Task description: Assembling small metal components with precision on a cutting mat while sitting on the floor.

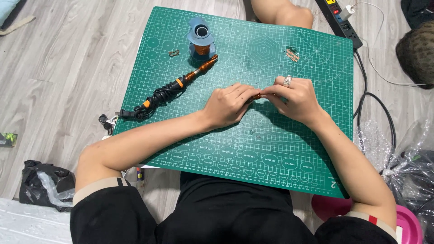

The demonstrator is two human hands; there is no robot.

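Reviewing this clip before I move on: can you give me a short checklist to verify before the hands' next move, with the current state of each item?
1. Both hands on the work: left hand and right hand meet over the green gridded cutting mat. Ok.
2. Small orange-brown piece pinched between the fingertips: ok; what it is, cannot tell.
3. Black-corded tool with orange wire-wrapped tip lies apart from the hands: ok.
4. Blue spool of copper wire upright on the mat: ok.
5. Small copper scraps lie apart from the hands: ok.
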